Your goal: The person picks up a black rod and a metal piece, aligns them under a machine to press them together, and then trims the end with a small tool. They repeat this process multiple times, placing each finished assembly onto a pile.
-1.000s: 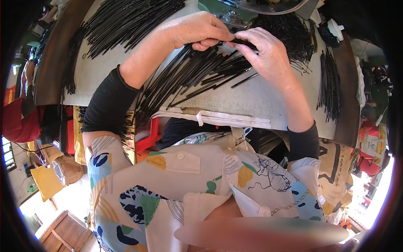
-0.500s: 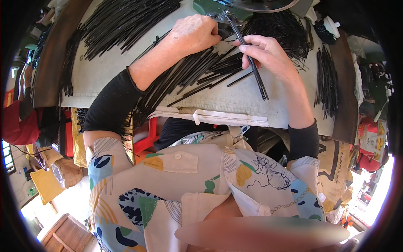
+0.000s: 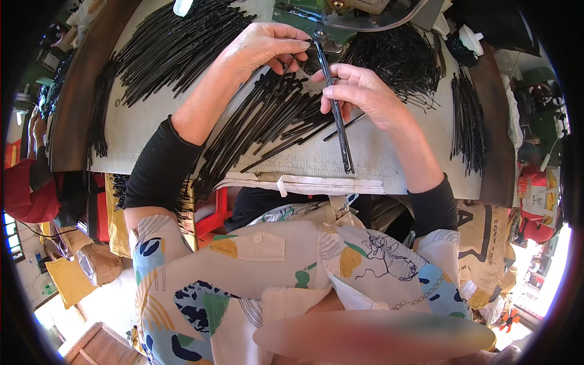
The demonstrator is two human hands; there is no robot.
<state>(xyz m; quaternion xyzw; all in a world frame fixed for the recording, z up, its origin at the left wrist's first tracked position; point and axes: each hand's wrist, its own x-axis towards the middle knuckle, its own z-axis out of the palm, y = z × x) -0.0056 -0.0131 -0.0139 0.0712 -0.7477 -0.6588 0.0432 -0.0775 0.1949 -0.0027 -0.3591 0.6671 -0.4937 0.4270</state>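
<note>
My right hand [image 3: 365, 94] is closed on a long, thin black strip [image 3: 339, 131]. The strip slants from the green machine [image 3: 298, 21] at the far side toward the table's near edge. Its far end lies at a round metal part of the machine. To the left, my left hand [image 3: 267, 48] has its thumb and fingertips pressed together close to that end; what they pinch, if anything, is too small to make out. Below both hands lies a loose spread of similar black strips [image 3: 249, 125] on the pale table [image 3: 316, 158].
A large fan of black strips [image 3: 176, 48] covers the far left. A tangled heap [image 3: 392, 58] lies beside the machine, and a bundle [image 3: 468, 125] sits at the right. White fabric tape [image 3: 331, 185] runs along the near edge. Dark wooden borders [image 3: 496, 134] flank the table.
My left hand has turned from a curled fist, its fingertips now showing near the machine. My right hand has moved left and slightly nearer, and the strip stands more upright in view.
</note>
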